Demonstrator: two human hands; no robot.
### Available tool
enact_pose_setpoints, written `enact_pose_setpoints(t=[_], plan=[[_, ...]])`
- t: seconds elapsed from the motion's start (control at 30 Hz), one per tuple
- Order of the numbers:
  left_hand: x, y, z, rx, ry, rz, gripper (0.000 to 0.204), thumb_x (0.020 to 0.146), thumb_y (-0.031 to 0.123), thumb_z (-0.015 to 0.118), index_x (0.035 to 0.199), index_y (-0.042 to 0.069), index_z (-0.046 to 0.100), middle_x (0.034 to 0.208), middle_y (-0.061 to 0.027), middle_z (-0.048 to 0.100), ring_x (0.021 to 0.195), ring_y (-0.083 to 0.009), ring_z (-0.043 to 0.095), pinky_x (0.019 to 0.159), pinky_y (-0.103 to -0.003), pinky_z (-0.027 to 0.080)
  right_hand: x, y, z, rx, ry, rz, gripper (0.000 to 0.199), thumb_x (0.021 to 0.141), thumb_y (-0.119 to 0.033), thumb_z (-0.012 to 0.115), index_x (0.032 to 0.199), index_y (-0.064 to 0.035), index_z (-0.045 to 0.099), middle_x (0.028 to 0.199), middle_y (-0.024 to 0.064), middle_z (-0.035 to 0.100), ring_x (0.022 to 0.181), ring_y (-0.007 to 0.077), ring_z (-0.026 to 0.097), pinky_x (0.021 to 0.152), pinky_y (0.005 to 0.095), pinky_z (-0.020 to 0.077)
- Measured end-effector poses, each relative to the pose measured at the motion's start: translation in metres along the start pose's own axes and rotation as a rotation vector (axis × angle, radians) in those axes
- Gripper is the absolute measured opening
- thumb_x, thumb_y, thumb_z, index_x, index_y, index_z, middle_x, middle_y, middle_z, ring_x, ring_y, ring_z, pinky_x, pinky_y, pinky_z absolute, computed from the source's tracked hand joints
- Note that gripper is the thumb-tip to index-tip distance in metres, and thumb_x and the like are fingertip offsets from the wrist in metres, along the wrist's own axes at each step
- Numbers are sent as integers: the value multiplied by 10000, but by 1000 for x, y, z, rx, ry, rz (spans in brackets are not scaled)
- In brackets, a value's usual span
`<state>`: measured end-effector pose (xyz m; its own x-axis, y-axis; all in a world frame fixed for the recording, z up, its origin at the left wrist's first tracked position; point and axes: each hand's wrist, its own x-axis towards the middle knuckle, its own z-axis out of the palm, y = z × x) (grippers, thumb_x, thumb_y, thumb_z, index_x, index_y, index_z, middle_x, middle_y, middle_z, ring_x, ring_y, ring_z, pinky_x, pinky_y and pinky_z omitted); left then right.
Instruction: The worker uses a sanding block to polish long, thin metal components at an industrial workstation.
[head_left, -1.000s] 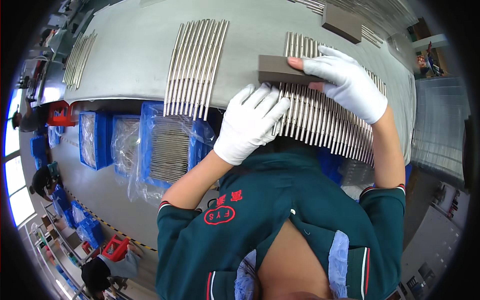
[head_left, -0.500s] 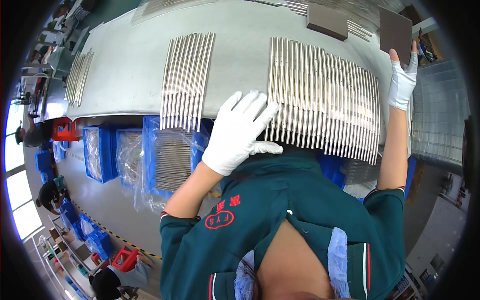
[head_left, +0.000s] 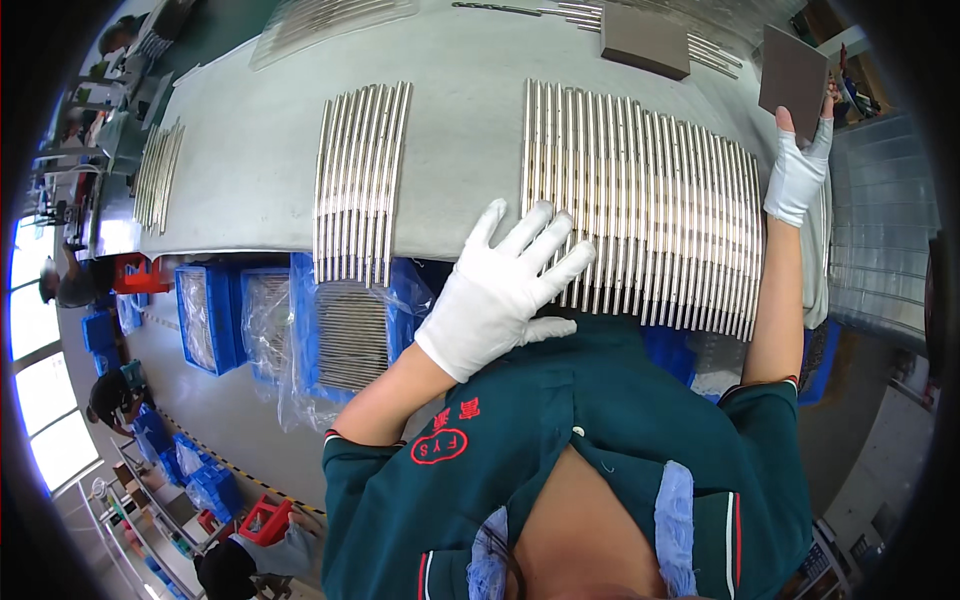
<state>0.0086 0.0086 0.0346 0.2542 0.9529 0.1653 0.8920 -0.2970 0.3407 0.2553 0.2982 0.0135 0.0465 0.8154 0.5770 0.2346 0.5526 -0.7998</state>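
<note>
A wide row of shiny metal rods (head_left: 640,190) lies side by side on the pale table cover. My left hand (head_left: 505,285), in a white glove, rests over the near left ends of this row with fingers spread, gripping nothing. At the far right, my right hand (head_left: 798,180) wears a white glove with bare thumb and fingertips showing. It grips a flat grey-brown rectangular block (head_left: 795,80) by its near edge, raised beyond the right end of the row.
A narrower group of rods (head_left: 360,180) lies left of the row, and a smaller group (head_left: 158,178) farther left. Another brown block (head_left: 645,42) sits on rods at the back. Blue crates (head_left: 345,330) with rods and plastic film stand below the table edge. Other people work at far left.
My left hand has slid right and nearer, over the rod ends. My right hand still holds the block, which has tilted slightly. The whole view has shifted a little.
</note>
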Motion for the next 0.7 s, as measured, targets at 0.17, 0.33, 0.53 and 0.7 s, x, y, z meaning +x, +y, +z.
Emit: enact_pose_setpoints(t=[0.17, 0.33, 0.53, 0.7], plan=[[-10, -6, -10, 34, -41, -47, 831, 652, 498, 788, 1334, 105, 520, 1316, -169, 530, 1269, -356, 481, 1053, -606, 338, -3, -2, -1, 8, 19, 26, 729, 885, -153, 748, 1505, -94, 369, 1400, 115, 527, 1206, 176, 542, 1066, 292, 381], [-27, -15, -19, 108, -48, -136, 895, 608, 509, 793, 1355, 104, 513, 1326, -177, 526, 1261, -361, 489, 1040, -623, 333, -1, 5, -5, 3, -3, 0, 728, 885, -163, 749, 1505, -99, 372, 1407, 115, 519, 1222, 181, 531, 1070, 295, 381], [-28, -14, -17, 93, -23, -139, 900, 608, 514, 793, 1355, 96, 513, 1323, -180, 529, 1252, -365, 498, 1041, -617, 333, -5, -1, -1, -52, -41, 7, 731, 884, -163, 749, 1511, -136, 373, 1417, 114, 505, 1220, 180, 529, 1059, 291, 390], [-12, -5, -9, 39, -23, -59, 891, 610, 522, 794, 1329, 73, 519, 1298, -158, 536, 1265, -351, 486, 1045, -605, 340, -5, 1, 0, -53, -40, 6, 728, 883, -156, 751, 1509, -146, 380, 1413, 108, 512, 1204, 168, 538, 1042, 286, 404]])
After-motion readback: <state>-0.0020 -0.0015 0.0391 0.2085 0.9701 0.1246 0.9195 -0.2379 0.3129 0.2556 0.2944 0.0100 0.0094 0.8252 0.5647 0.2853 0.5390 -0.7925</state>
